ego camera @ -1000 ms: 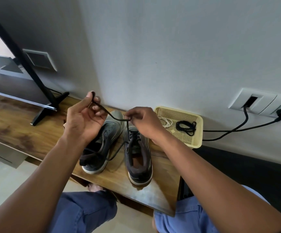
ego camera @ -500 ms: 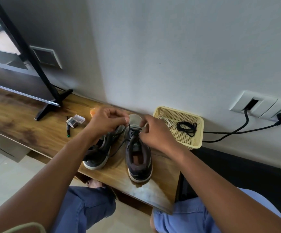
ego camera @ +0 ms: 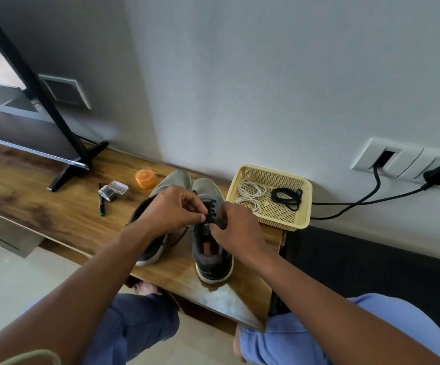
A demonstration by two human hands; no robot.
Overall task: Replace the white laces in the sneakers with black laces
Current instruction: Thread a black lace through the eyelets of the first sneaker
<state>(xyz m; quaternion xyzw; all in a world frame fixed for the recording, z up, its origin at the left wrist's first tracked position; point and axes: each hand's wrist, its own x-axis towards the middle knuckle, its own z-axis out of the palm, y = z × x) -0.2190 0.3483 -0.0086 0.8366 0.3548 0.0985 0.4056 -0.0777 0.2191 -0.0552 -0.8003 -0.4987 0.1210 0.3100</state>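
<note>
Two grey sneakers stand side by side on the wooden shelf (ego camera: 55, 214), toes toward the wall. The right sneaker (ego camera: 211, 262) carries a black lace (ego camera: 211, 209) threaded through its eyelets. My left hand (ego camera: 171, 212) pinches the lace at the sneaker's left side. My right hand (ego camera: 237, 230) pinches it at the tongue on the right side. The left sneaker (ego camera: 172, 180) lies mostly hidden under my left hand. A cream basket (ego camera: 300, 206) to the right holds two coiled white laces (ego camera: 250, 192) and a coiled black lace (ego camera: 287, 197).
An orange tub (ego camera: 145, 178), a small clear box (ego camera: 112, 190) and a pen (ego camera: 101, 204) lie left of the sneakers. A TV stand foot (ego camera: 76, 164) is at far left. A black cable (ego camera: 366, 201) runs from the wall socket (ego camera: 437, 175). My knees are below the shelf edge.
My left hand came down from holding the lace high and stretched out. Both hands now work close together over the right sneaker's eyelets.
</note>
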